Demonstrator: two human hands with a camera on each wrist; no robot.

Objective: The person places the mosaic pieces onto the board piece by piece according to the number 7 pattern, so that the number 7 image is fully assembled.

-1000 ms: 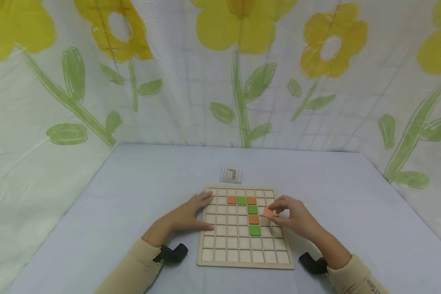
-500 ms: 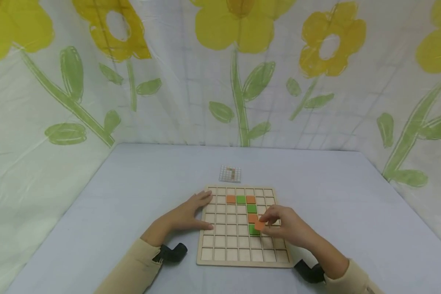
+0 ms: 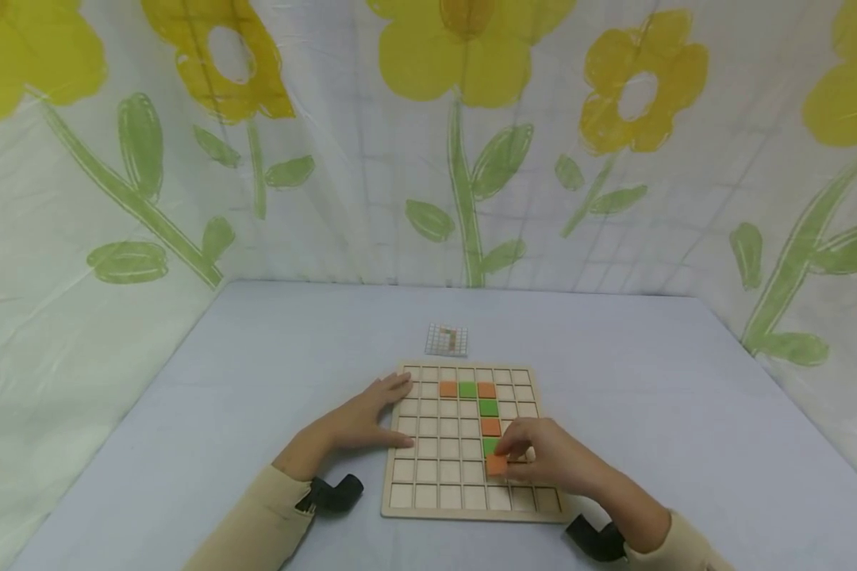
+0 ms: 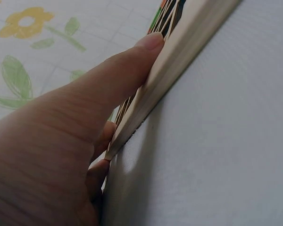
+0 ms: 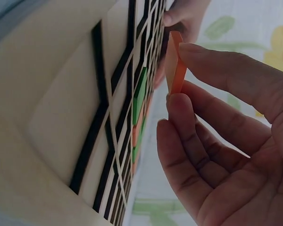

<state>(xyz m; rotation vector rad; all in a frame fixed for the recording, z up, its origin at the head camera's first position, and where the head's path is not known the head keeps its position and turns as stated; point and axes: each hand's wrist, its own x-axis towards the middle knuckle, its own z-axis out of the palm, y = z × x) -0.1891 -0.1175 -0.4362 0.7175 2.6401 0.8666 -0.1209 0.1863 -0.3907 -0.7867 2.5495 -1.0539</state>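
Note:
A wooden grid board (image 3: 404, 497) lies on the table, its square cells holding several green and orange tiles that run across and then down. My right hand (image 3: 553, 458) pinches an orange square tile (image 3: 496, 465) between thumb and fingers, over the cell just below the lowest green tile (image 3: 489, 446). In the right wrist view that orange tile (image 5: 175, 63) stands tilted off the board's face. On the board's left edge rests my left hand (image 3: 366, 418), fingers spread and thumb apart. The left wrist view shows the thumb (image 4: 132, 61) on the board's rim.
A small printed pattern card (image 3: 446, 339) with a grid lies beyond the board's far edge. The pale tabletop (image 3: 257, 357) extends around the board. Behind it hangs a flowered curtain (image 3: 357, 159). Black wrist mounts (image 3: 337, 493) sit at both sleeves.
My right hand has carried the orange tile from the board's right side leftward and nearer, to below the lowest green tile. The left hand has stayed on the board's edge.

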